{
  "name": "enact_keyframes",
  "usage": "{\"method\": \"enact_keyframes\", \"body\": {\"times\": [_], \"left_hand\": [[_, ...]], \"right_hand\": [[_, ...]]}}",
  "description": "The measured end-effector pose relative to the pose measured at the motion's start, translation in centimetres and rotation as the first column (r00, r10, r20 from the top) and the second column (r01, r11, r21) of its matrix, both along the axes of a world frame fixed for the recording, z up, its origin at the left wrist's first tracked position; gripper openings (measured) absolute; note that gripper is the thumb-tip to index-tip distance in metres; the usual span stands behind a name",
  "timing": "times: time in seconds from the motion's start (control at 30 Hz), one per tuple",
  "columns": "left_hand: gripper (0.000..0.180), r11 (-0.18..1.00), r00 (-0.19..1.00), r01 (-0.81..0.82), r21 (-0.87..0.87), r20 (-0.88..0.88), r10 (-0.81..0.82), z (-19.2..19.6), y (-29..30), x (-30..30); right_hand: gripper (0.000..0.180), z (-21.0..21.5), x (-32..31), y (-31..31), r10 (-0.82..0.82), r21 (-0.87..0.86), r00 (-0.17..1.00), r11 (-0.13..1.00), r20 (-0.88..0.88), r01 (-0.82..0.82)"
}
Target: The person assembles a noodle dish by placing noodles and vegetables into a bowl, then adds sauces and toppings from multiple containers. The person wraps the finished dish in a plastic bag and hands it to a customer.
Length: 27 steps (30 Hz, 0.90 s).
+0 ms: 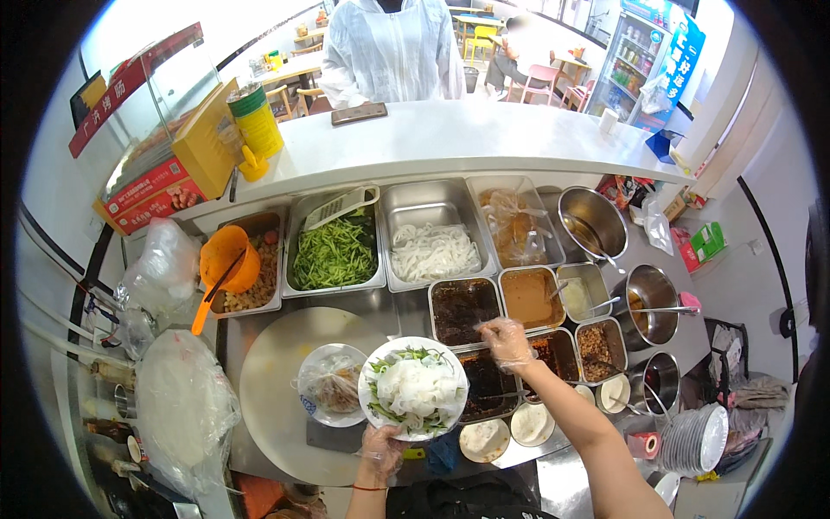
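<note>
Left hand [380, 450]: one, gloved, fingers gripping the bowl's near-left rim.
Bowl [462, 389]: one, white, left of six condiment pans [431, 311]; mouth upward, round, equal along every axis.
Right hand [507, 343]: one, gloved, fingers bunched above those pans; whether they hold anything, cannot tell.
Ingredient pans [424, 203]: four, farther row.

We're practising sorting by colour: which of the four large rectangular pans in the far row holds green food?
The second pan from the left, holding green shreds; the others hold brown chunks, white strips and brownish food under plastic.
</note>
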State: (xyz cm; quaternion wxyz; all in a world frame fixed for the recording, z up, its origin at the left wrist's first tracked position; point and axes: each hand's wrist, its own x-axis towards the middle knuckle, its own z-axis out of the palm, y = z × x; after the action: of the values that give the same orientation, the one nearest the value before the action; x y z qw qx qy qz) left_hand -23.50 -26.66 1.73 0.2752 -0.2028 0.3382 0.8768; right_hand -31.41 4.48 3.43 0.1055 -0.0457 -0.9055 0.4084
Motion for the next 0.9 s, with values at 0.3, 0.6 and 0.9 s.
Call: {"method": "enact_keyframes", "body": {"times": [0.3, 0.6, 0.9], "left_hand": [[0.061, 0.999, 0.999, 0.027, 0.029, -0.020, -0.027, -0.4, 0.2, -0.3], [0.060, 0.999, 0.999, 0.034, -0.008, 0.011, -0.034, -0.6, 0.3, -0.7], [0.055, 0.996, 0.998, 0.056, 0.067, 0.008, -0.056, -0.3, 1.8, -1.9]], "right_hand": [[0.013, -5.0, -0.8, 3.5, -0.258, -0.106, 0.959, 0.963, -0.114, 0.247], [0.014, 7.5, 1.8, 0.7, -0.257, -0.649, 0.959, 0.712, 0.116, 0.269], [0.016, 14.7, 5.9, -4.6, -0.005, -0.499, 0.996, 0.865, 0.088, 0.049]]}}
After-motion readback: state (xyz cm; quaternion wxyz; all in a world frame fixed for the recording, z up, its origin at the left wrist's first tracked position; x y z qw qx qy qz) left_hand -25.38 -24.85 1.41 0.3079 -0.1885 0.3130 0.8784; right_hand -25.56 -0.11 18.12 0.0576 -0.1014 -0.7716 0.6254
